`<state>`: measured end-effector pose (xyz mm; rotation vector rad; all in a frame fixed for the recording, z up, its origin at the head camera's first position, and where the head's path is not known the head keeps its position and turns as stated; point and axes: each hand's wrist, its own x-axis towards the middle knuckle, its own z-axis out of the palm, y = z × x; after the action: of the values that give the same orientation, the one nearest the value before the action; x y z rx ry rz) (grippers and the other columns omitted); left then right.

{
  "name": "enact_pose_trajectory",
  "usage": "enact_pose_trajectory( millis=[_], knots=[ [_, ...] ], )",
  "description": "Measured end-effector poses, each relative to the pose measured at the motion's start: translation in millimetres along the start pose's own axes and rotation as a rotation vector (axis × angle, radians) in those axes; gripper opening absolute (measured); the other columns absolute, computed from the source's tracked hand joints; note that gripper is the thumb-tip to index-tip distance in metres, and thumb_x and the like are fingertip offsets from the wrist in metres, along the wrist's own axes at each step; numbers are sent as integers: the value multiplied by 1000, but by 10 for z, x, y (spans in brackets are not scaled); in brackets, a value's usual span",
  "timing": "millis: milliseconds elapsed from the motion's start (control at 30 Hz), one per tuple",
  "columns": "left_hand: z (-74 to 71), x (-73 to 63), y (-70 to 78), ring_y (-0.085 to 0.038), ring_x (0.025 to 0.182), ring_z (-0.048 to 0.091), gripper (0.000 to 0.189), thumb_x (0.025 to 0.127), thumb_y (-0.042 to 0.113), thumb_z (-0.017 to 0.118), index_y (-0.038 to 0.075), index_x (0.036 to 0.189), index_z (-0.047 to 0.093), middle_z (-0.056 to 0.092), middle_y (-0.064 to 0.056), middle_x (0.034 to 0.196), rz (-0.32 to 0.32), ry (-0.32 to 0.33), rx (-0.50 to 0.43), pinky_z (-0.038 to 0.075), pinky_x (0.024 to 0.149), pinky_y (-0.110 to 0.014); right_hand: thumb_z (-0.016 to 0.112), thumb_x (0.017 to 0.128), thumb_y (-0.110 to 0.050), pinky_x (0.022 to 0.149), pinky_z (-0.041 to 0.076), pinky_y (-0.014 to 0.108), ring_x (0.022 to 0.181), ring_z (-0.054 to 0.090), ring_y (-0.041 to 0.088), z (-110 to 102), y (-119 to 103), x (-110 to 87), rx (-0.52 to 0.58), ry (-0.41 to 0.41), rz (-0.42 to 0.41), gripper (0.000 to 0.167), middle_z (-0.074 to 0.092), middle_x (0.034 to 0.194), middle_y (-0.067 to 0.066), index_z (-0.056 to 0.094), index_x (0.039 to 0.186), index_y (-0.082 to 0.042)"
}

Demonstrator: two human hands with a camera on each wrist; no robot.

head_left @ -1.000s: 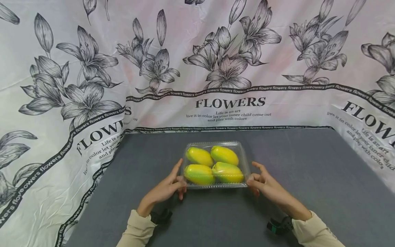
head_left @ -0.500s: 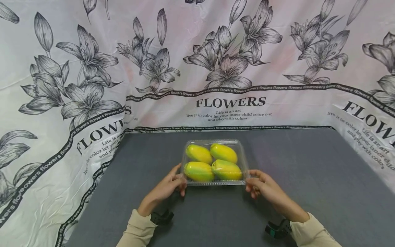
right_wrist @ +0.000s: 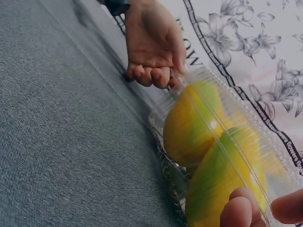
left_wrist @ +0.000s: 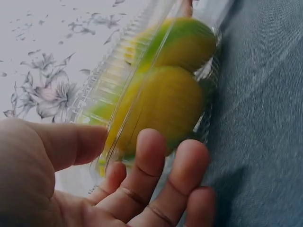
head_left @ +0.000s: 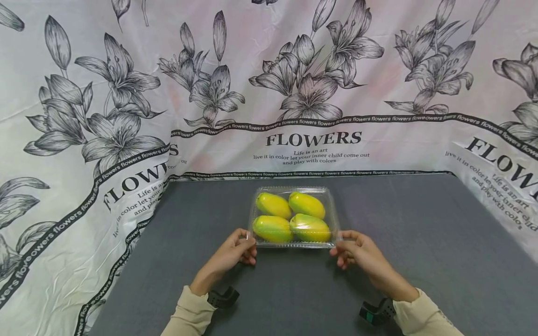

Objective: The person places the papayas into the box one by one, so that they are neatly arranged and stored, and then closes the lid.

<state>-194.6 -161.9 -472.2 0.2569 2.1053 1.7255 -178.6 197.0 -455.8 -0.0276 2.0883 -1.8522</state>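
Observation:
A clear plastic clamshell box [head_left: 294, 245] holds several yellow-green mangoes [head_left: 310, 228], laid in two rows. Its lid lies over the fruit. My left hand [head_left: 229, 254] pinches the near left corner between thumb and fingers; in the left wrist view, the thumb presses the rim and the fingertips [left_wrist: 152, 142] curl against the side. At the near right corner my right hand [head_left: 361, 256] grips the edge in the same way. Only its fingertips [right_wrist: 236, 213] and thumb show in the right wrist view. Whether the box's underside touches the table cannot be told.
The dark grey tabletop [head_left: 290, 294] spreads around the box. Behind it and along both sides hangs a white cloth [head_left: 311, 154] printed with flowers and lettering. Black straps [head_left: 222, 297] with small devices sit at both wrists.
The box has shifted slightly away from me, both hands moving with it. Both index fingers, stretched out earlier, have come in against the box's edges.

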Motion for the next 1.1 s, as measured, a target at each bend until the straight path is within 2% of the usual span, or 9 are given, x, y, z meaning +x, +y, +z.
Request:
enact_pose_trajectory(
  millis=[233, 500, 633, 800, 1100],
  knots=[
    [101, 18, 57, -13, 65, 66, 12, 105, 15, 48, 4, 110, 46, 64, 1, 77, -8, 109, -62, 54, 68, -26, 55, 106, -20, 65, 60, 30, 66, 70, 11, -38, 9, 0, -6, 16, -3, 48, 78, 91, 2, 45, 136, 15],
    [184, 80, 29, -11, 56, 60, 14, 97, 8, 53, 0, 108, 52, 63, 2, 69, -40, 255, -144, 51, 59, -23, 56, 105, -20, 65, 61, 30, 69, 74, 12, -50, 1, 7, 47, 23, 46, 38, 78, 87, 0, 52, 126, 11],
    [198, 80, 19, -11, 54, 60, 14, 95, 6, 54, -2, 107, 55, 65, 2, 67, -42, 287, -162, 51, 58, -24, 57, 104, -19, 67, 62, 30, 70, 74, 12, -49, -5, 2, 87, 13, 59, 30, 77, 86, 0, 56, 118, 8],
    [204, 71, 20, -12, 52, 59, 9, 95, 4, 53, 0, 104, 54, 66, 2, 66, -39, 294, -168, 50, 57, -25, 56, 104, -16, 68, 63, 30, 72, 75, 12, -31, -1, 10, 110, 13, 64, 25, 78, 89, 2, 57, 114, 6],
    [293, 57, 54, -13, 51, 56, 7, 94, 3, 54, 3, 102, 54, 67, 0, 66, -9, 374, -136, 52, 57, -27, 55, 104, -13, 66, 62, 30, 67, 73, 11, 30, 5, 13, 114, 77, 54, 20, 77, 83, -1, 59, 111, 5]
  ],
)
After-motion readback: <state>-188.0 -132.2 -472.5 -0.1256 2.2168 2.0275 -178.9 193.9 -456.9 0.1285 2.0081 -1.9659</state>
